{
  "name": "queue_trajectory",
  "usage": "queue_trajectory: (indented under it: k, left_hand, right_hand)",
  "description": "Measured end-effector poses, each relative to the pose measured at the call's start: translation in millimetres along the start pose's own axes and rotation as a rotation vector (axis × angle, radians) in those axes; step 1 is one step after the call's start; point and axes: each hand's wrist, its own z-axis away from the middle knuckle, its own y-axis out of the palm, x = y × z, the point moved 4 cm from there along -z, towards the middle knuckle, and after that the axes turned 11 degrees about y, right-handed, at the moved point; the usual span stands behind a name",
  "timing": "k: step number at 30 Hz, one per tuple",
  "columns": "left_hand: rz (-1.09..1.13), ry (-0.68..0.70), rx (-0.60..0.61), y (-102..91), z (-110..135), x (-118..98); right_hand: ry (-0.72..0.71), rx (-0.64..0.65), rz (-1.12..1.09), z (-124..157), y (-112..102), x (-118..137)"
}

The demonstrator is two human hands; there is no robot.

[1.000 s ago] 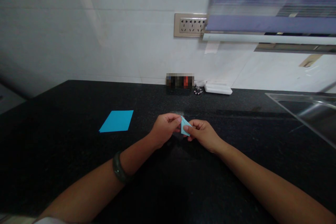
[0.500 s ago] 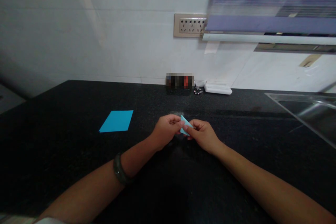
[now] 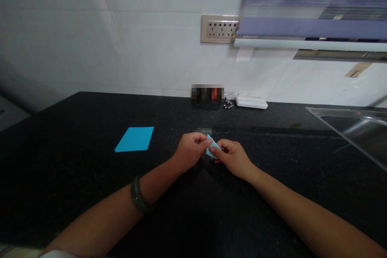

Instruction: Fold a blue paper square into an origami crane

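Note:
A small piece of folded light-blue paper (image 3: 214, 144) is held up between both hands above the dark counter. My left hand (image 3: 192, 149) pinches its upper left edge between thumb and fingers. On the other side, my right hand (image 3: 234, 156) grips it with the thumb laid across the front and the fingers behind. Parts of the paper are covered by both thumbs, so its full shape is hidden. A flat stack of bright blue paper (image 3: 135, 139) lies on the counter to the left of my left hand.
At the back wall stand a blurred-out box (image 3: 207, 93), a small beaded item (image 3: 228, 104) and a white plastic object (image 3: 251, 101). A sink (image 3: 356, 123) is set into the black counter (image 3: 81, 197) at right. A socket panel (image 3: 219, 29) and a purple blind (image 3: 317, 4) are above.
The folded paper has tilted slightly and sits a little lower between the fingers. My right thumb has shifted down along it. Both hands keep hold, and the blue stack stays put.

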Motion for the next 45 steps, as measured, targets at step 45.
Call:
queue_trajectory:
  k: [45]
  left_hand:
    - [-0.046,-0.002,0.113,2.4,2,1]
  right_hand:
    - [0.025,-0.029,-0.211,-3,-12,3]
